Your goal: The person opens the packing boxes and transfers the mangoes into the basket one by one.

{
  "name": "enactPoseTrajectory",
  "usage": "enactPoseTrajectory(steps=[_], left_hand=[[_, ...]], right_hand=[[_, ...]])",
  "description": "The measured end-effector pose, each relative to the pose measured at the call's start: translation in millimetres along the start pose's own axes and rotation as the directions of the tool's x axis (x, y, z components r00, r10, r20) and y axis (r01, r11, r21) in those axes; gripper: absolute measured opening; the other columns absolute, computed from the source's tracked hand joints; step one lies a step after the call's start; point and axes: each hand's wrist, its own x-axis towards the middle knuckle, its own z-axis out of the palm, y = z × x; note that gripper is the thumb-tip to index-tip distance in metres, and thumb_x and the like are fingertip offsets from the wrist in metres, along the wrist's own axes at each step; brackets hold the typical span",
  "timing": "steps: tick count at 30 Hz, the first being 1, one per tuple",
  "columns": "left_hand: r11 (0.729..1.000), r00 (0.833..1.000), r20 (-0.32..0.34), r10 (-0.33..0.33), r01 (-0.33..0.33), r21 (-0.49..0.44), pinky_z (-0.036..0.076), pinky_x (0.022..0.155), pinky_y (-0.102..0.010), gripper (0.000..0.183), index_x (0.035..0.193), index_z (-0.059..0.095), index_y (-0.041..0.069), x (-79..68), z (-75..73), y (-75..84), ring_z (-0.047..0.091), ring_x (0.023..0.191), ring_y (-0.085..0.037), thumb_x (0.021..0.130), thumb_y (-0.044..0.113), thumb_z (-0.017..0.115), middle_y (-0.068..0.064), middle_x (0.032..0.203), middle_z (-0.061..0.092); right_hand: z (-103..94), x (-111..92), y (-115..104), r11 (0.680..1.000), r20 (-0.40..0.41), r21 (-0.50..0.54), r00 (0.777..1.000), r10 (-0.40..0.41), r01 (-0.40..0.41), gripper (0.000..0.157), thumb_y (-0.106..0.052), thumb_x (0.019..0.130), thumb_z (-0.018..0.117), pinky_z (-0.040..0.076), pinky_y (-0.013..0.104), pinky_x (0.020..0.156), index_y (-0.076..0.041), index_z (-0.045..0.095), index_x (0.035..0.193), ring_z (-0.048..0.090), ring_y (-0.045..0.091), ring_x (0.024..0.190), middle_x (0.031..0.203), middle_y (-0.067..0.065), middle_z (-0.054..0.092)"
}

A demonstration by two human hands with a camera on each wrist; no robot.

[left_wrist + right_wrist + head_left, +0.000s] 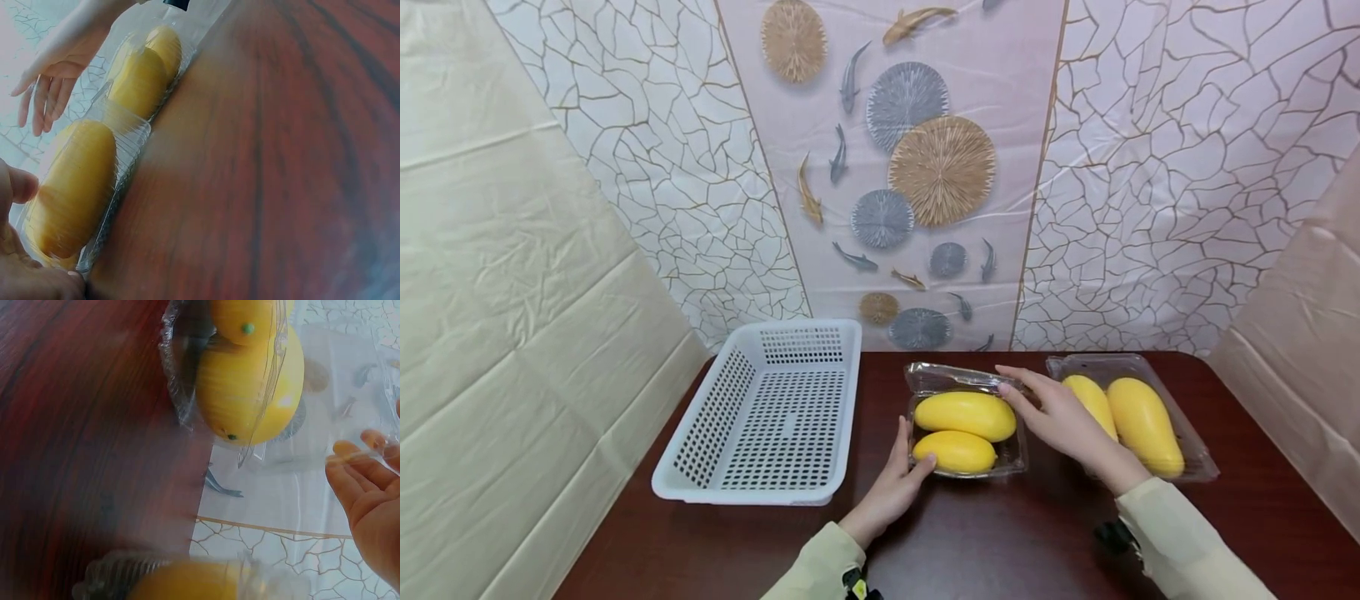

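While flanking the near clamshell [966, 425], long axis crosswise: left hand [895, 483] touching its front-left corner, right hand [1060, 417] open over its right edge.

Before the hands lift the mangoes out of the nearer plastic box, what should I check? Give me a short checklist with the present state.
1. Lid of the nearer plastic box is open: cannot tell; clear plastic seems to cover the mangoes.
2. Left hand steadies the box: ok, thumb on its left edge.
3. Right hand is on the box: ok, fingers at its far right rim.
4. White basket stands beside it: ok.
5. Second box is out of the way: not ok, right under the right forearm.
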Motion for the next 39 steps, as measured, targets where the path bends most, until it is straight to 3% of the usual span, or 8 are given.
enactPoseTrajectory(steps=[5,12,21,26,31,39], left_hand=[[1.000,1.000,0.006,-0.005,0.005,-0.021,0.017,0.119,-0.053,0.088,0.161,-0.006,0.009,3.5,0.2,-2.8,0.015,0.152,-0.031,0.104,0.041,0.053,-0.012,0.168,0.006],[0.999,1.000,0.019,-0.010,0.011,-0.048,0.015,0.120,-0.053,0.089,0.161,-0.008,0.010,4.7,1.2,-4.3,0.011,0.153,-0.031,0.104,0.040,0.054,-0.012,0.168,0.004],[0.999,1.000,0.021,-0.016,0.017,-0.046,0.015,0.120,-0.053,0.089,0.161,-0.007,0.010,2.2,-0.3,-2.1,0.010,0.153,-0.031,0.104,0.040,0.054,-0.012,0.168,0.003],[0.999,1.000,0.021,-0.018,0.019,-0.030,0.017,0.119,-0.054,0.089,0.162,-0.007,0.011,1.7,-1.9,-1.4,0.010,0.153,-0.030,0.104,0.042,0.053,-0.011,0.168,0.003],[1.000,1.000,0.018,-0.011,0.011,-0.029,0.016,0.120,-0.053,0.087,0.162,-0.006,0.011,2.6,-0.9,-2.3,0.011,0.153,-0.030,0.105,0.040,0.053,-0.011,0.168,0.005],[1.000,1.000,0.015,-0.018,0.018,-0.009,0.017,0.119,-0.053,0.086,0.162,-0.005,0.010,1.2,-0.7,-0.4,0.012,0.153,-0.030,0.105,0.040,0.052,-0.011,0.168,0.005]], right_hand=[[1.6,8.8,3.4,0.997,-0.057,0.026,0.996,0.068,-0.067,0.054,-0.044,0.109,0.039,0.050,0.046,0.077,-0.010,0.048,0.150,0.065,0.030,0.092,0.125,0.021,0.065],[4.1,16.3,5.5,0.982,-0.092,0.078,0.979,0.179,-0.173,0.062,-0.047,0.110,0.030,0.041,0.063,0.100,-0.005,0.041,0.153,0.052,0.047,0.126,0.144,0.028,0.050],[11.5,24.7,13.1,0.951,-0.052,0.168,0.961,0.273,-0.261,0.073,-0.057,0.107,0.022,0.039,0.062,0.104,-0.003,0.037,0.155,0.046,0.046,0.132,0.145,0.022,0.052],[16.8,32.7,17.5,0.902,-0.026,0.288,0.939,0.343,-0.321,0.081,-0.064,0.104,0.020,0.036,0.059,0.109,-0.002,0.037,0.154,0.044,0.045,0.135,0.146,0.024,0.050],[22.5,36.2,23.7,0.861,-0.013,0.373,0.926,0.378,-0.346,0.075,-0.058,0.107,0.019,0.036,0.058,0.110,-0.002,0.040,0.152,0.043,0.043,0.137,0.145,0.025,0.051],[25.5,35.9,33.5,0.870,0.010,0.368,0.937,0.349,-0.328,0.077,-0.057,0.106,0.016,0.032,0.056,0.113,0.000,0.034,0.154,0.042,0.044,0.138,0.146,0.028,0.048]])
